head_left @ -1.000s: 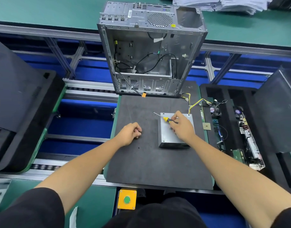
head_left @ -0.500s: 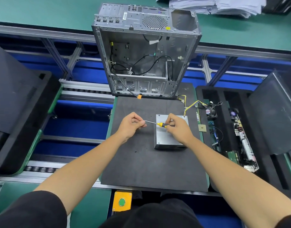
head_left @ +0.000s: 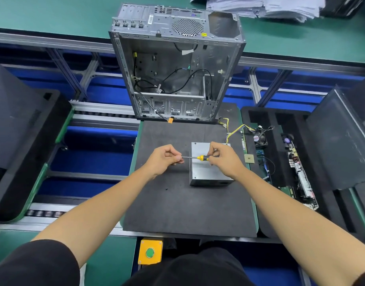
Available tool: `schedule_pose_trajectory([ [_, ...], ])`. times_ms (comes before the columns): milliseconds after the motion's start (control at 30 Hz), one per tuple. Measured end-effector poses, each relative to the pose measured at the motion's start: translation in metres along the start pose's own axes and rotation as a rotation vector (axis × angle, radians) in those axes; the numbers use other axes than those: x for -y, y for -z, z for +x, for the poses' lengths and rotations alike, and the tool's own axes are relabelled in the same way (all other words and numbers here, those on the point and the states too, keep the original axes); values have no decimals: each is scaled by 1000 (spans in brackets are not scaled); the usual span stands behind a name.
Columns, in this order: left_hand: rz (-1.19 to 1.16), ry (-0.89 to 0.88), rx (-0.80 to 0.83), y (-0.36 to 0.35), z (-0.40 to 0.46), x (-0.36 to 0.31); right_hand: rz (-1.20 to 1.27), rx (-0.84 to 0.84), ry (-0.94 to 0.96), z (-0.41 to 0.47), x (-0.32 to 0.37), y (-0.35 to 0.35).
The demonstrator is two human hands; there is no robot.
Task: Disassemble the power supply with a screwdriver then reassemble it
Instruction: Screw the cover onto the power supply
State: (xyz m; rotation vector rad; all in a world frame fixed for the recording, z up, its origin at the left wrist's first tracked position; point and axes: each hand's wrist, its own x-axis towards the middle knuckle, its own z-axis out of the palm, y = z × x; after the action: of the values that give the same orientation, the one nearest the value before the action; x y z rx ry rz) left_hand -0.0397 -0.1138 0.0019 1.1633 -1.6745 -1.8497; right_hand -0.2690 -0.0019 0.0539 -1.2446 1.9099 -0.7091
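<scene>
A grey metal power supply box (head_left: 206,172) lies on the black foam mat (head_left: 177,203), its yellow and black cables (head_left: 235,131) trailing off the far right corner. My right hand (head_left: 223,159) grips the yellow and black handle of a small screwdriver (head_left: 198,157), held level above the box's left edge. My left hand (head_left: 165,158) pinches the tip of its metal shaft; whatever sits at the tip is hidden by my fingers.
An open computer case (head_left: 173,65) stands at the mat's far edge. A black foam tray (head_left: 280,162) on the right holds a fan, a circuit board and a chip. A tiny dark screw (head_left: 166,189) lies on the mat. A yellow box with a green button (head_left: 150,252) sits near me.
My left hand rose from the mat and came to the screwdriver tip. My right hand turned the screwdriver level and pointing left.
</scene>
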Motion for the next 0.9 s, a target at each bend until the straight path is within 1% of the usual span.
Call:
schedule_pose_trajectory([
  [133,6,-7,15,-4,-3,-3,14,19,-7,-4,2,7],
  [233,126,-9,18,-7,-2,-5,-8,38,-7,-7,3,14],
  [367,317,-61,74,-12,-5,-12,-140,38,29,-10,10,24],
  [500,407,-124,139,-15,-12,-22,-237,47,31,-13,20,33],
  [600,479,-149,184,-19,-15,-30,-351,52,76,-15,27,40],
  [733,585,-164,183,-28,-22,-36,-500,83,156,-16,40,48],
  [800,605,-178,157,-34,-27,-37,-471,139,182,-16,49,53],
  [900,566,-171,72,-44,-33,-33,-342,211,201,-13,60,58],
])
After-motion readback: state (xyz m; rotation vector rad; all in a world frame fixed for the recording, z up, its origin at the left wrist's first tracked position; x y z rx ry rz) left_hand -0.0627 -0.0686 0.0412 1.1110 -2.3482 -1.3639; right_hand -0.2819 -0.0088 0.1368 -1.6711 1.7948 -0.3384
